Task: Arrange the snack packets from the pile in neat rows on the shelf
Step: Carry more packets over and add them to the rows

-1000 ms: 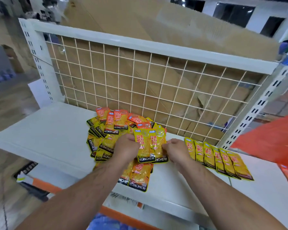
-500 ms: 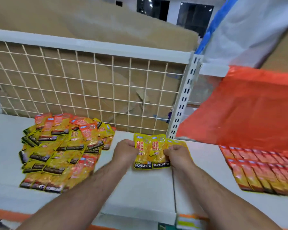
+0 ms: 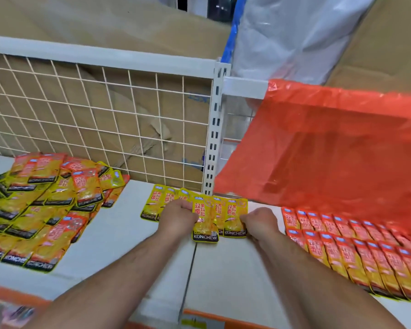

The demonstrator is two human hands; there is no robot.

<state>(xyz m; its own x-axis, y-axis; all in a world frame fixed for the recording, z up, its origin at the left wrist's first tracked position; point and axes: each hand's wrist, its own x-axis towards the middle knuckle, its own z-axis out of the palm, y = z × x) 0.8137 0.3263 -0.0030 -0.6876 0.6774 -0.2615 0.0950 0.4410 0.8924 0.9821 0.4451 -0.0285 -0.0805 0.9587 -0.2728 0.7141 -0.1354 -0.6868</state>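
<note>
both hands have carried the held packets [image 3: 207, 224] rightward, away from the pile [image 3: 40, 210]. that pile lies loose at the left of the white shelf [image 3: 128, 252], against the wire back [image 3: 105, 110]. right of it, a yellow row [image 3: 152, 205] of overlapping packets lies flat. the left hand [image 3: 179, 219], fingers curled, grips the held packets' left edge. the right hand [image 3: 261, 223] pinches their right edge, low over the row's end by the post [image 3: 215, 129]. farther right lie two rows of red packets [image 3: 342, 252], a red plastic sheet [image 3: 330, 148] hanging over them.
</note>
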